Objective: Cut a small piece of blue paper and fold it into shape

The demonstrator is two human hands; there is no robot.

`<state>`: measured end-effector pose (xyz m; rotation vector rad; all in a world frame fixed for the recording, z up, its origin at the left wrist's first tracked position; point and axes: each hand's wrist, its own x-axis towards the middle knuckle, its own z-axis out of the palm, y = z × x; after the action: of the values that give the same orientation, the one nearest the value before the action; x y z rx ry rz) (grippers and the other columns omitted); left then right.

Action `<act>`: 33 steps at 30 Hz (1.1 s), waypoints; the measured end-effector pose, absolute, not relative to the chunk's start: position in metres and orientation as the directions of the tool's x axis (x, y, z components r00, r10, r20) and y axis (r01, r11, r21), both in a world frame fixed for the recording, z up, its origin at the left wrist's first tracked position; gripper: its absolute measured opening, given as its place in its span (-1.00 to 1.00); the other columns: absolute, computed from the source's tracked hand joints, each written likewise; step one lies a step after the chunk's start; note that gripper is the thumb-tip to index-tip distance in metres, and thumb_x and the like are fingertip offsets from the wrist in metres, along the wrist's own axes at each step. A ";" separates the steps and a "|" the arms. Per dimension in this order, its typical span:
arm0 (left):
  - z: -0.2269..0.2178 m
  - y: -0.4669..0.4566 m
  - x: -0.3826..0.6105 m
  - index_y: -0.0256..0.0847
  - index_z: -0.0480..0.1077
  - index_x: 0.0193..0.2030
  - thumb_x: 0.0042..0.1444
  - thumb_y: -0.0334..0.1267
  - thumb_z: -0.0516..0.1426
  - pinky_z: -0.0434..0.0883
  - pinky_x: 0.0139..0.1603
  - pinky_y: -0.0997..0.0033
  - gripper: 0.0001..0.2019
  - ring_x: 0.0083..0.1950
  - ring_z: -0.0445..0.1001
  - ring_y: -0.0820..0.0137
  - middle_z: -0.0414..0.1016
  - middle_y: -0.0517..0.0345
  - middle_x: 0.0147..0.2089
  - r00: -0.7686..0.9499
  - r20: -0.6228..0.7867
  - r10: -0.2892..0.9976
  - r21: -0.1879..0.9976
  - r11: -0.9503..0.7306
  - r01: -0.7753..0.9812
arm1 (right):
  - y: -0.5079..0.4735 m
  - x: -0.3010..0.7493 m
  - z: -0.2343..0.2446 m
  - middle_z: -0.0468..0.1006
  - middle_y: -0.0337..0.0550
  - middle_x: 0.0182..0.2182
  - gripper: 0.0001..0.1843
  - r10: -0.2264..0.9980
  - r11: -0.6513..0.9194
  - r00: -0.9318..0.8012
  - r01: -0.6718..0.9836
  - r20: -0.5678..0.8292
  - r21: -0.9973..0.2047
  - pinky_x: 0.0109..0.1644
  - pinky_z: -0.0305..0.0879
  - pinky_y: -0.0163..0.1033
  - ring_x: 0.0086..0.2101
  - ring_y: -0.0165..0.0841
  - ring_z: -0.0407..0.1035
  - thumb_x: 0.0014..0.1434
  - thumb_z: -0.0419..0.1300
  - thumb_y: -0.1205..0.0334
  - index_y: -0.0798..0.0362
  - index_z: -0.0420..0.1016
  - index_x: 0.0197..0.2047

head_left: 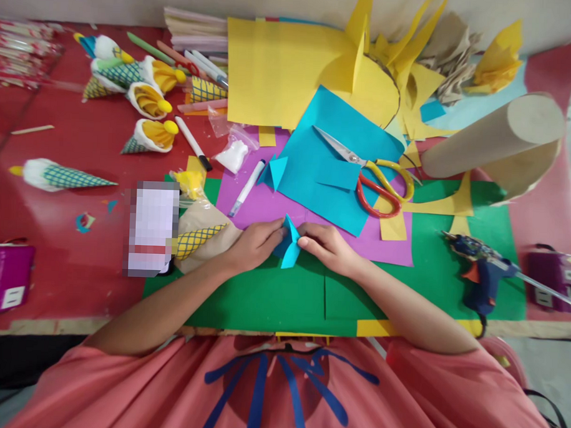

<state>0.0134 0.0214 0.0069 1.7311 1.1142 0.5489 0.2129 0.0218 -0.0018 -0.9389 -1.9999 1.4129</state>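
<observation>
A small folded piece of blue paper (290, 244) stands between my two hands over the green sheet (273, 301). My left hand (255, 244) pinches its left side with closed fingers. From the other side my right hand (325, 245) grips its right edge, fingers curled. Both forearms reach in from the bottom of the view. Just beyond the hands lies a purple sheet (267, 201), with a larger blue sheet (334, 159) on top of it.
Scissors with yellow and red handles (371, 176) lie on the blue sheet. A blue glue gun (482, 274) rests at the right, a cardboard tube (494, 140) behind it. Paper cones (149, 103), markers (246, 187) and yellow paper (276, 70) crowd the red table (53, 274).
</observation>
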 end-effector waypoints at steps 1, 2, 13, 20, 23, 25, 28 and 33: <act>0.007 0.021 0.013 -0.19 0.21 -0.46 0.24 -0.15 -0.08 0.20 -0.48 0.50 -0.72 -0.50 0.28 0.48 0.30 0.27 -0.55 0.480 -0.122 0.869 0.895 -0.113 0.432 | 0.022 0.213 -0.002 0.34 -0.24 -0.49 -0.60 0.780 0.214 -0.625 0.250 0.011 -0.944 -0.38 0.14 -0.32 -0.47 -0.45 0.22 0.31 -0.04 -0.07 0.08 0.32 -0.36; 0.008 0.021 0.013 -0.19 0.21 -0.46 0.24 -0.15 -0.08 0.21 -0.48 0.50 -0.72 -0.50 0.28 0.47 0.31 0.26 -0.55 0.480 -0.122 0.869 0.896 -0.112 0.430 | 0.022 0.212 -0.001 0.33 -0.25 -0.50 -0.60 0.784 0.208 -0.620 0.257 0.004 -0.944 -0.39 0.14 -0.33 -0.48 -0.45 0.21 0.31 -0.02 -0.07 0.08 0.31 -0.37; 0.001 0.020 0.010 -0.22 0.38 -0.38 0.24 -0.17 -0.05 0.35 -0.35 0.50 -0.72 -0.38 0.44 0.44 0.50 0.18 -0.41 0.495 -0.118 0.861 0.926 -0.084 0.368 | 0.019 0.212 -0.002 0.47 -0.22 -0.43 -0.75 0.915 0.145 -0.402 0.225 0.044 -0.964 -0.35 0.22 -0.35 -0.43 -0.45 0.32 0.26 0.11 0.07 0.09 0.43 -0.28; 0.005 0.019 0.005 -0.20 0.42 -0.13 0.23 -0.05 -0.04 0.42 -0.15 0.43 -0.67 -0.18 0.49 0.37 0.54 0.10 -0.19 0.387 0.010 0.922 0.944 -0.136 0.301 | 0.018 0.211 -0.004 0.55 -0.18 -0.38 -0.76 0.923 0.198 -0.372 0.234 0.101 -0.952 -0.29 0.30 -0.30 -0.38 -0.41 0.40 0.23 0.15 0.06 0.06 0.46 -0.27; 0.004 0.018 0.006 -0.20 0.44 -0.18 0.16 -0.07 0.08 0.44 -0.10 0.43 -0.74 -0.16 0.50 0.38 0.56 0.11 -0.20 0.317 0.017 0.948 0.928 -0.133 0.347 | 0.019 0.211 -0.003 0.57 -0.15 -0.35 -0.78 0.918 0.234 -0.374 0.240 0.132 -0.942 -0.22 0.33 -0.26 -0.33 -0.38 0.43 0.22 0.16 0.07 0.05 0.47 -0.27; 0.002 0.017 0.009 -0.20 0.46 -0.23 0.14 -0.11 0.13 0.45 -0.11 0.44 -0.79 -0.20 0.52 0.41 0.57 0.13 -0.24 0.289 0.016 0.957 0.913 -0.132 0.386 | 0.019 0.211 -0.003 0.58 -0.14 -0.34 -0.80 0.919 0.245 -0.367 0.240 0.146 -0.939 -0.20 0.33 -0.25 -0.32 -0.37 0.44 0.22 0.18 0.09 0.05 0.48 -0.28; -0.001 0.016 0.010 -0.19 0.49 -0.24 0.14 -0.13 0.15 0.46 -0.14 0.46 -0.81 -0.25 0.53 0.44 0.59 0.14 -0.27 0.260 0.058 0.964 0.900 -0.163 0.404 | 0.020 0.211 -0.002 0.57 -0.14 -0.35 -0.84 0.923 0.265 -0.342 0.228 0.177 -0.937 -0.19 0.34 -0.24 -0.31 -0.37 0.43 0.21 0.20 0.13 0.05 0.48 -0.28; -0.001 0.016 0.010 -0.18 0.50 -0.24 0.15 -0.19 0.17 0.45 -0.16 0.52 -0.86 -0.27 0.53 0.47 0.60 0.17 -0.28 0.241 0.138 0.961 0.879 -0.231 0.417 | 0.022 0.212 -0.002 0.56 -0.13 -0.33 -0.91 0.920 0.303 -0.310 0.181 0.238 -0.935 -0.14 0.34 -0.19 -0.27 -0.35 0.43 0.21 0.20 0.20 0.03 0.47 -0.28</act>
<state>0.0098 0.0155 -0.0015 1.7797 1.2711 0.9361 0.2120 0.0220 -0.0025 -1.0050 -1.7092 1.0781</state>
